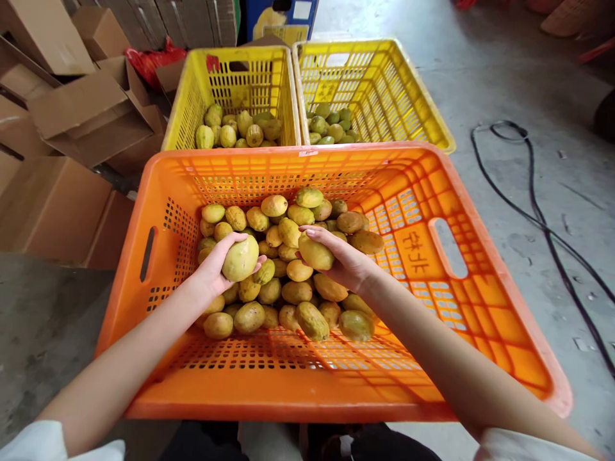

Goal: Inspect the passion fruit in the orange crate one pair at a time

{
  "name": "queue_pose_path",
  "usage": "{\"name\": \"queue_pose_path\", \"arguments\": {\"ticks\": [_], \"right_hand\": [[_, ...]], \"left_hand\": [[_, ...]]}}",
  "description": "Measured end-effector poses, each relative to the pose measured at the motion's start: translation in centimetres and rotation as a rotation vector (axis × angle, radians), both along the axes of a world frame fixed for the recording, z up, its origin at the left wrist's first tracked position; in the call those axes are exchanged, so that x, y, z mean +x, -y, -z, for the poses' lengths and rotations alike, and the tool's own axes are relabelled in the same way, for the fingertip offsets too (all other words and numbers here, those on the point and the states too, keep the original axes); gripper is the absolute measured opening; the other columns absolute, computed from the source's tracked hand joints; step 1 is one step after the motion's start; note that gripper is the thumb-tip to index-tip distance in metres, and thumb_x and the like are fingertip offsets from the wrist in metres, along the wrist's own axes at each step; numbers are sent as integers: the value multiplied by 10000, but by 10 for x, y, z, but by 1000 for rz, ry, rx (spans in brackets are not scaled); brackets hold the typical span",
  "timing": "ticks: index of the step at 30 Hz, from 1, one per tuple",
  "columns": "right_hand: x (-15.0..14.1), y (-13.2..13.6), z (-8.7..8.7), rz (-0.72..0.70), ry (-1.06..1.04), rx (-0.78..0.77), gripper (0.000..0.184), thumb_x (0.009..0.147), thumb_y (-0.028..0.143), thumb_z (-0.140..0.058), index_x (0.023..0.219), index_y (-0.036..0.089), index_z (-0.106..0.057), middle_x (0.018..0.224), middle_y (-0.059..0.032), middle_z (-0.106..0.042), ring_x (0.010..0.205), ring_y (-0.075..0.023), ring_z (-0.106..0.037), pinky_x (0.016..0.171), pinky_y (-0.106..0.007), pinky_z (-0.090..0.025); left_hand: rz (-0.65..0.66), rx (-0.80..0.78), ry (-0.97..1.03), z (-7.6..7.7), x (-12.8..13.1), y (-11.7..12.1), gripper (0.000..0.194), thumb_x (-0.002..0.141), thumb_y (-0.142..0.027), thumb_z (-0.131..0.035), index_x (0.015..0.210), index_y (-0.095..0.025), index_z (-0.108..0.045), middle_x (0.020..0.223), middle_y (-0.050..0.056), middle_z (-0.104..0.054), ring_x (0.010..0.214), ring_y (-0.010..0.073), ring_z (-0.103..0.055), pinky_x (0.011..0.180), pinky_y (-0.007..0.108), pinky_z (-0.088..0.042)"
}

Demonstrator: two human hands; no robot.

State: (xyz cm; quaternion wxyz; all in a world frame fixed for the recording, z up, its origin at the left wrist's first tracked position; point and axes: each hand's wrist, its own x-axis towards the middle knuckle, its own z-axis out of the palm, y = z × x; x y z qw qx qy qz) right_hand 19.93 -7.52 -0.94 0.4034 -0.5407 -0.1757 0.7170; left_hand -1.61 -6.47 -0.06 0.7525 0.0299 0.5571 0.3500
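Observation:
My left hand (pixel 224 264) is closed around a rounded yellow-green fruit (pixel 241 258), its fingers wrapped underneath. In my right hand (pixel 346 259) is an oval yellow-green fruit (pixel 316 251), with the thumb lying along its top. Both hands are held over a pile of similar oval fruit (pixel 296 292), yellow to green and some with brown marks. The pile lies in a large orange plastic crate (pixel 288 392) directly in front of me. The exact kind of fruit is unclear.
Behind the orange crate stand two yellow crates, the left one (pixel 295 102) and the right one (pixel 418 83), each with fruit inside. Cardboard boxes (pixel 57 198) are heaped at the left, near a red bag (pixel 151 63). A black cable (pixel 533 186) runs across the floor at the right.

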Motion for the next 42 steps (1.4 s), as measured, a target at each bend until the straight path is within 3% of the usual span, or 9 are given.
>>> {"name": "queue_pose_path", "arguments": {"ticks": [3,9,15,20,27,31,38,42], "right_hand": [[0,-2,-4,35,-49,-88,102,834,255,-653,930,226,-676,910,-36,-720,830,-177,-685,633,-237,-581],[4,-7,-8,71,-149,-218,249,893,346,-481,969,177,-647,722,-83,-700,697,-220,-692,516,-280,-582],[4,-9,-8,135,-199,-241,256,851,320,-468,1012,189,-618,754,-101,-703,734,-257,-690,577,-365,-618],[3,-10,-8,264,-175,-247,136,887,311,-545,983,218,-569,773,-39,-674,703,-195,-671,569,-300,-622],[5,-9,-4,293,-210,-248,73,889,228,-569,955,198,-557,817,-35,-677,683,-170,-672,576,-306,-633],[7,-11,-2,226,-253,-276,214,919,295,-480,1010,138,-594,763,-82,-664,631,-180,-659,515,-276,-603],[15,-17,-3,238,-385,-313,265,881,287,-366,989,130,-551,771,-124,-636,498,-122,-522,274,-121,-324],[15,-17,-1,293,-390,-258,272,842,264,-400,1017,116,-545,807,-130,-615,588,-155,-563,330,-154,-414]], "left_hand": [[-43,-19,16,1,-2,-2,138,826,-257,-590,901,-142,-608,798,120,-691,783,274,-735,607,340,-629],[-65,-84,5,2,-4,-4,297,899,-335,-471,990,-108,-639,782,138,-699,708,250,-727,534,302,-600],[-28,-26,-20,4,-1,-3,188,867,-300,-623,955,-134,-639,779,107,-703,661,213,-707,557,283,-601],[-13,15,-108,8,2,-1,121,790,-184,-719,863,-178,-623,711,17,-658,584,140,-653,596,250,-607],[-23,-148,-26,8,-3,-5,195,897,-313,-572,942,-125,-601,776,104,-658,678,226,-693,592,351,-618],[35,-170,25,5,-5,-5,293,937,-333,-449,997,-89,-601,813,156,-663,688,245,-692,558,352,-607],[17,-188,-4,8,-3,-5,242,920,-331,-487,972,-117,-586,874,157,-662,722,249,-687,559,350,-604],[26,-199,6,9,-3,-5,238,923,-350,-488,948,-131,-580,883,147,-654,723,241,-675,546,347,-603]]}}
